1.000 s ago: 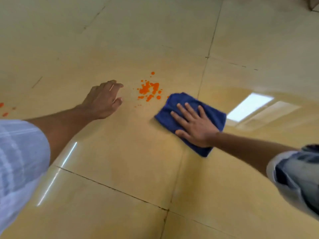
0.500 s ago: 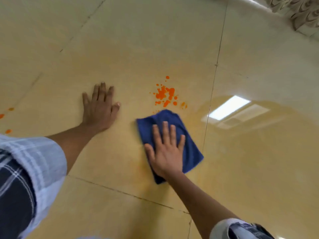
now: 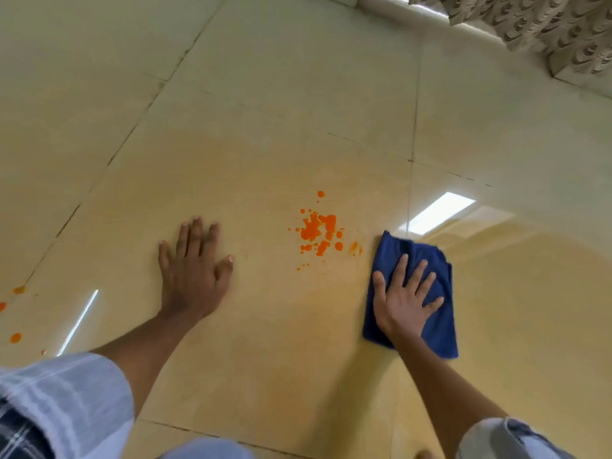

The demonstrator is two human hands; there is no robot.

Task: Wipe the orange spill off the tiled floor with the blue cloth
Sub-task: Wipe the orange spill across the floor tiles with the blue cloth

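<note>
While right hand (image 3: 402, 304) presses flat, fingers spread, on blue cloth (image 3: 430, 256) beside orange spill (image 3: 318, 231), left hand (image 3: 192, 276) braces flat, empty, on floor (image 3: 265, 342); cloth soft, limp, likely slides under palm.

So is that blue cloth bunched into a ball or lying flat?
Flat. The dark blue cloth lies spread on the glossy beige tiled floor, with the right hand pressing on it, fingers straight.

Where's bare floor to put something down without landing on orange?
Free: the tile between the left hand and the orange spill, nearer the forearms, and the floor right of the blue cloth under the right hand. Crowded: the gap between spill and cloth, with faint smears. Avoid the stray orange drops at far left.
</note>
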